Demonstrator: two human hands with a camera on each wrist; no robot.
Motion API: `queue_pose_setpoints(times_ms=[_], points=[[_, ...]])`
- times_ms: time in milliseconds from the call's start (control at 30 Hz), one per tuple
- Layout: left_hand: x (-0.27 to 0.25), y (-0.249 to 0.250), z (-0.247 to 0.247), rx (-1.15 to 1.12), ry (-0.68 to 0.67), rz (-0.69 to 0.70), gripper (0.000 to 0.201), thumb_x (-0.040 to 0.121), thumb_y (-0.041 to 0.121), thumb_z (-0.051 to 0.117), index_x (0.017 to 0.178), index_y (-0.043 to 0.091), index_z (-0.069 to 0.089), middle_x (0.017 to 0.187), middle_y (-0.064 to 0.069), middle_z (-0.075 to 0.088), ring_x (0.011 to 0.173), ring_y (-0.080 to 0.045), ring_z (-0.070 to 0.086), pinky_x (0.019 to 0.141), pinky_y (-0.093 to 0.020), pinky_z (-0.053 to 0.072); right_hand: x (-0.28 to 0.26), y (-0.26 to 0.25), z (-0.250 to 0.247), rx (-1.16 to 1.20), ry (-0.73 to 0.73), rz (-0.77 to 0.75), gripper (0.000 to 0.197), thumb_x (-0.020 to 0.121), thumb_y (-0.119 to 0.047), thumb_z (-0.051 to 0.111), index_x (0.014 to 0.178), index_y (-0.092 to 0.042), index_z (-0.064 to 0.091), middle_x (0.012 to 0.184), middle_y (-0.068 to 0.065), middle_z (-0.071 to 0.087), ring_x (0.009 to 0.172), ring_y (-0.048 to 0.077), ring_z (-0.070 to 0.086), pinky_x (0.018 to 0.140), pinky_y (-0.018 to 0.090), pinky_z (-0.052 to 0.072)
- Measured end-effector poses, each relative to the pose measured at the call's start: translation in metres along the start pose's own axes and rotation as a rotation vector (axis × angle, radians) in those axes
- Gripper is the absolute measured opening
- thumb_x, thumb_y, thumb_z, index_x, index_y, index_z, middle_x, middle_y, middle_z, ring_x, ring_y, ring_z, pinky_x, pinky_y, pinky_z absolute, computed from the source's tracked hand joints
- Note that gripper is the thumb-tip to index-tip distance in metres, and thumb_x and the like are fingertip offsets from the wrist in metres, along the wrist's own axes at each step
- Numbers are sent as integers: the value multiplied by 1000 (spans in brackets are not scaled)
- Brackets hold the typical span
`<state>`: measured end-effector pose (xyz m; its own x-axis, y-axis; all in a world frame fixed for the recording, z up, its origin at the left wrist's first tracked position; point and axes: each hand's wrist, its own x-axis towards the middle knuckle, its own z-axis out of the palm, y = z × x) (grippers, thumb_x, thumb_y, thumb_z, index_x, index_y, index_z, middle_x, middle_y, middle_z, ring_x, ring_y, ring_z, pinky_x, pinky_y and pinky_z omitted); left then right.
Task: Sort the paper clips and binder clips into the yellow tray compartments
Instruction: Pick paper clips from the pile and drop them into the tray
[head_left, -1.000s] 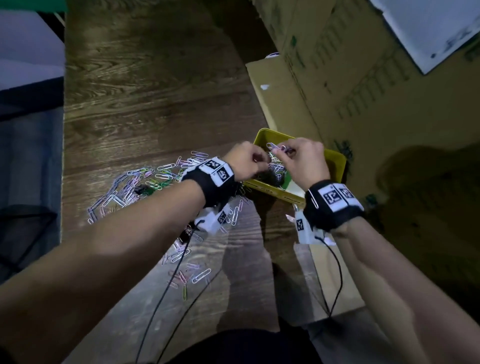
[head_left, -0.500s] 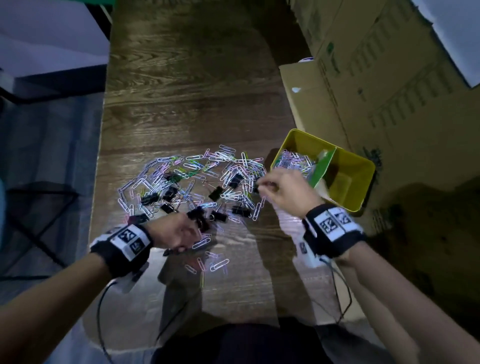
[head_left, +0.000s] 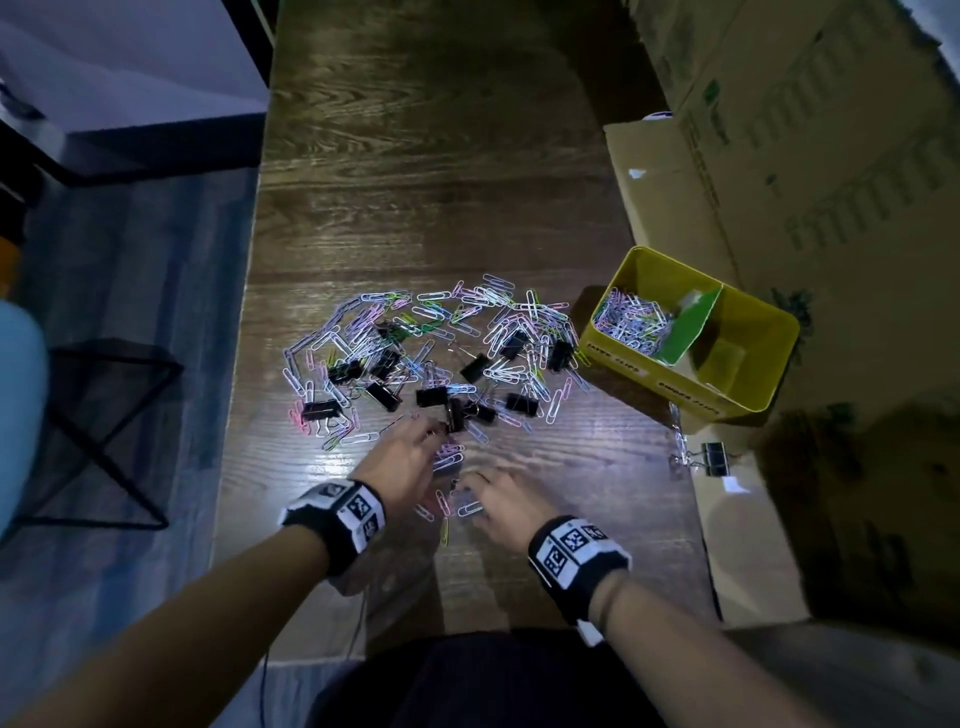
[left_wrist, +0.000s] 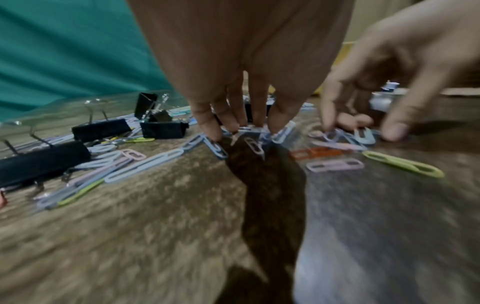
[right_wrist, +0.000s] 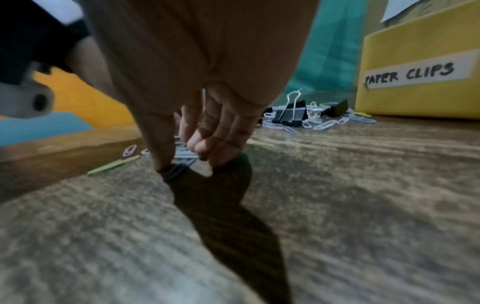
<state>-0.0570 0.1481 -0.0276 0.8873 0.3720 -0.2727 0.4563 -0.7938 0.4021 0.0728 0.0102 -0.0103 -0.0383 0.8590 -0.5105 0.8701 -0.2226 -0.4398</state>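
Coloured paper clips (head_left: 483, 317) and black binder clips (head_left: 431, 397) lie mixed in a pile on the wooden table. At the right stands the yellow tray (head_left: 763, 332), split by a green divider (head_left: 693, 327); its left compartment holds paper clips (head_left: 631, 322). Its side reads "PAPER CLIPS" (right_wrist: 410, 76). My left hand (head_left: 415, 452) is at the pile's near edge, straight fingertips (left_wrist: 215, 131) pressing down on loose paper clips (left_wrist: 249, 142). Just right of it, my right hand (head_left: 493, 499) pinches a few paper clips (right_wrist: 182, 164) between thumb and curled fingers against the tabletop.
One binder clip (head_left: 714, 460) and a short clip chain (head_left: 678, 441) lie on the cardboard flap (head_left: 748, 545) near the tray. Large cardboard boxes (head_left: 810, 171) wall the right side. The table's left edge (head_left: 234, 441) drops to floor with a black wire stand (head_left: 104, 431).
Both hands left the tray and came back to the near edge of the pile. The left hand moved right, the right hand moved down and left, so they now work side by side.
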Motion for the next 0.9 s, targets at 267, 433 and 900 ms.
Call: queue_pose_setpoints(times_ms=[267, 433, 900], points=[[-33, -3, 7, 15, 71, 19, 50, 77, 33, 65, 123, 18, 52, 118, -9, 54, 102, -29, 53, 83, -45, 51, 4, 7, 11, 102, 150, 73, 71, 79, -28, 73, 138, -19, 34, 133, 3, 39, 121, 21, 43, 88, 33, 49], [-38, 15, 6, 110, -201, -215, 102, 56, 73, 66, 140, 36, 22, 139, -5, 31, 116, -29, 38, 95, -45, 44, 7, 2, 10, -14, 125, 59, 94, 78, -45, 70, 149, -21, 13, 141, 4, 30, 128, 22, 34, 99, 41, 42], [-42, 25, 10, 58, -157, -193, 79, 73, 46, 71, 139, 30, 31, 138, -6, 33, 115, -29, 41, 89, -42, 51, 9, -16, 13, 20, 58, 121, 62, 88, -30, 62, 140, -8, 38, 141, 13, 35, 130, 31, 36, 104, 44, 37]])
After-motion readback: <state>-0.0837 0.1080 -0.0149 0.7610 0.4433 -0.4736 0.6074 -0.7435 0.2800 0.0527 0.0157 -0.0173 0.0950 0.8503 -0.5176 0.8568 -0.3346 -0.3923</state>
